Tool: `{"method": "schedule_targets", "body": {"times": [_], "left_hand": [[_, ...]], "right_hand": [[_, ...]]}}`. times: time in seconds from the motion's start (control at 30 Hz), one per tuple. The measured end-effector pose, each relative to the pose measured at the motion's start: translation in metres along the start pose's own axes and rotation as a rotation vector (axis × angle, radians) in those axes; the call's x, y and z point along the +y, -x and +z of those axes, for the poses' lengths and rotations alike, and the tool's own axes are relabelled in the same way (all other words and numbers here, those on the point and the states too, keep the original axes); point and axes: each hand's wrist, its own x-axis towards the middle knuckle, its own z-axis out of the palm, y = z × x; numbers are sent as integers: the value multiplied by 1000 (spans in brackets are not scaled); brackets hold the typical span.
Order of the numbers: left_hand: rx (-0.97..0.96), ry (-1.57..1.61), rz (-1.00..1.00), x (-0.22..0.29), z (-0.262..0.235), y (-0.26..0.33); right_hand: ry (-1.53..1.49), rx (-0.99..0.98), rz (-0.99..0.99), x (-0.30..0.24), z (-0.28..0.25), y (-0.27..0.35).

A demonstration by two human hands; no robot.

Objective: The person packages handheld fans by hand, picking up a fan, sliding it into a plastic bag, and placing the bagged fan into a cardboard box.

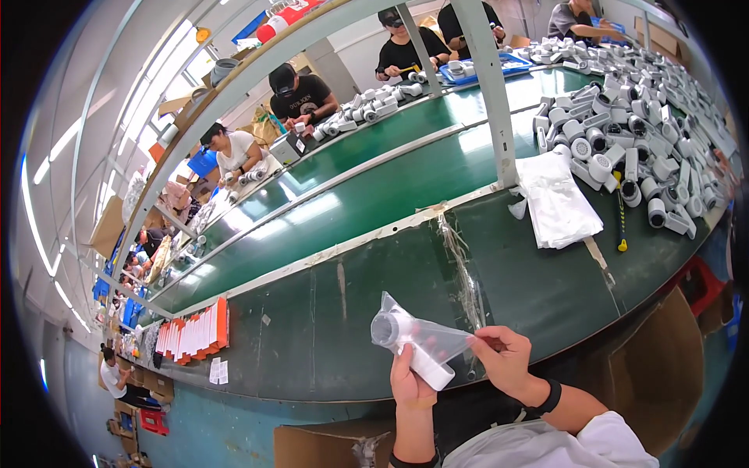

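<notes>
Near the front edge of the green table, my left hand [404, 380] is closed round a white part [429, 370] with a round grey-rimmed head and a flat stem. A clear plastic bag [441, 334] covers it, one corner sticking up past the head. To the right, my right hand [505, 360] pinches the bag's edge between thumb and fingers, pulling it out sideways into a taut point. Farther right on the table lies a stack of white plastic bags [552, 201].
A big heap of similar white-and-grey parts [624, 132] covers the far right, with a yellow-and-black tool [621, 210] beside it. Orange-and-white cards [193, 334] stand at left. Beyond the metal post [490, 93], people work along a green conveyor [351, 195]. A cardboard box [655, 363] sits right.
</notes>
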Motion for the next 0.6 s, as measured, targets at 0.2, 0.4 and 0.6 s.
{"method": "schedule_targets", "body": {"times": [0.2,0.4,0.6], "left_hand": [[30,-11,116,-1,13,-3],[74,-153,335,-9,24,0],[65,-189,426,-11,31,3]], "right_hand": [[-147,134,-28,-1,0,10],[412,-224,-237,-15,7,3],[532,-175,-350,-6,21,5]]}}
